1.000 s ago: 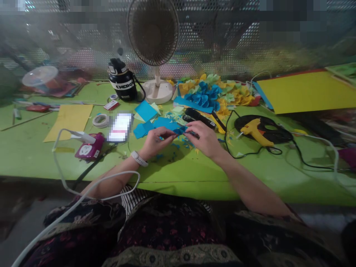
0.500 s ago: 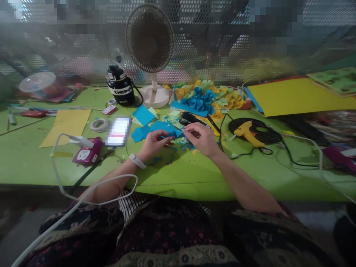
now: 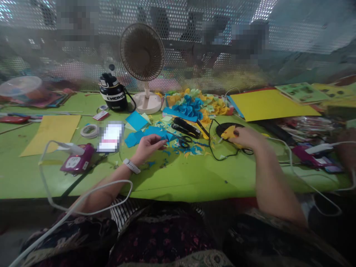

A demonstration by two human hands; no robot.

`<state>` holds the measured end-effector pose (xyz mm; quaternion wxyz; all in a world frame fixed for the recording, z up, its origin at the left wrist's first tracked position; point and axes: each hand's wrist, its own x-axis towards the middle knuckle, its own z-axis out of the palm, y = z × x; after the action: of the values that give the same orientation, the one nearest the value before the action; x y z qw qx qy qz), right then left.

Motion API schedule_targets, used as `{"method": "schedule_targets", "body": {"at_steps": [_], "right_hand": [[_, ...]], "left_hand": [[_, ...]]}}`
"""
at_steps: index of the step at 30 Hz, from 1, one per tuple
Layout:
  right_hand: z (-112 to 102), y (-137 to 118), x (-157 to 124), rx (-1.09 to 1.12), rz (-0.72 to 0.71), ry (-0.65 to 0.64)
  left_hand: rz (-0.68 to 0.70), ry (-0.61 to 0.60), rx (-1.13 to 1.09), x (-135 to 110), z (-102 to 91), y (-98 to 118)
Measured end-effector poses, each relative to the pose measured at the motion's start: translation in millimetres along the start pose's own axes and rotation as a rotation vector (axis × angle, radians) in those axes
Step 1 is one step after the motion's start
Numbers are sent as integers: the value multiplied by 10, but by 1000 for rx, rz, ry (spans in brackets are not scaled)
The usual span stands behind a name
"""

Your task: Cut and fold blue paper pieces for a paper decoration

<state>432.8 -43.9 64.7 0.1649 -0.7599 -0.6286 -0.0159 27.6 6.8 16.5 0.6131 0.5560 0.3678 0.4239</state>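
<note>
My left hand pinches a small folded blue paper piece above the green table. A white watch sits on that wrist. My right hand has closed round the yellow glue gun that lies on a black mat at the right of centre. Black-handled scissors lie between the two hands among blue and yellow paper scraps. Behind them is a pile of folded blue, yellow and green paper flowers.
A small fan and a black jug stand at the back. A phone, tape roll, yellow sheets and a pink power adapter with white cable lie left. Black cords run right of the glue gun.
My right hand let go of the blue paper and moved right onto the glue gun. The left hand kept the paper. The camera turned to the right.
</note>
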Motion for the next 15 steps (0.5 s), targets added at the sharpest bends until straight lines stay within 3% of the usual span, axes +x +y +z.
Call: {"method": "schedule_targets", "body": {"at_steps": [3, 6, 12, 15], "right_hand": [[102, 77, -52, -74, 103, -87], [170, 28, -92, -98, 149, -81], [191, -64, -205, -111, 198, 2], [107, -30, -258, -122, 175, 147]], "left_hand": [[23, 1, 6, -5, 1, 10], [34, 0, 21, 2, 0, -3], [58, -6, -27, 46, -8, -81], [64, -2, -45, 66, -14, -110]]}}
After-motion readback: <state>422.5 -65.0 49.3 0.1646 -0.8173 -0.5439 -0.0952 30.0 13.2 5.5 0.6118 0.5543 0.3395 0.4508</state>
